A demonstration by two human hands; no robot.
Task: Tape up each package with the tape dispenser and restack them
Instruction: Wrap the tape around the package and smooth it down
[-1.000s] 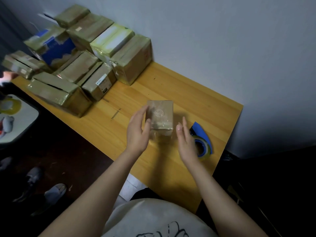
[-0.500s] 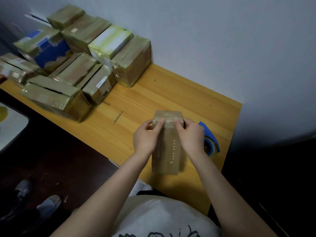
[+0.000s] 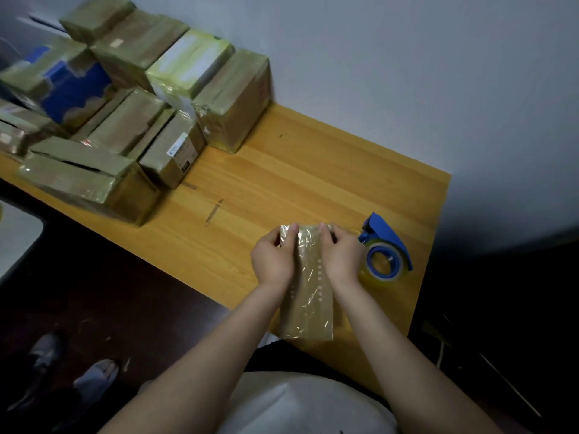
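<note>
Gripping the far end of a slim, tape-wrapped cardboard package [image 3: 310, 302], the left hand [image 3: 272, 261] and the right hand [image 3: 342, 257] sit on either side of it in the head view. Their fingers [image 3: 293, 229] curl over the top edge and the thumbs are out of sight, so each hand pinches the box's end rather than lying flat on it. The package runs lengthwise toward the person on the front right part of the wooden table [image 3: 313, 170], its near end close to the front edge. Its skin is glossy clear tape, wrinkled and catching light, over brown card; two faint rows of small pale print run along it, too small to read. Just right of the right hand lies the blue plastic tape dispenser [image 3: 388, 242], with a roll of yellowish clear tape on its round hub; whether hand and dispenser touch I cannot tell. At the table's far left stands a pile of taped packages [image 3: 125, 126], boxy and brown under greenish, shiny tape, stacked against the pale wall [image 3: 407, 73]. One small box at the front carries a white shipping label [image 3: 177, 150] whose dark print cannot be read. Another box shows a blue printed side [image 3: 73, 89], and a third is a white box [image 3: 191, 62] under yellowish tape. Grey shoes [image 3: 94, 380] rest on the dark floor at lower left.
</note>
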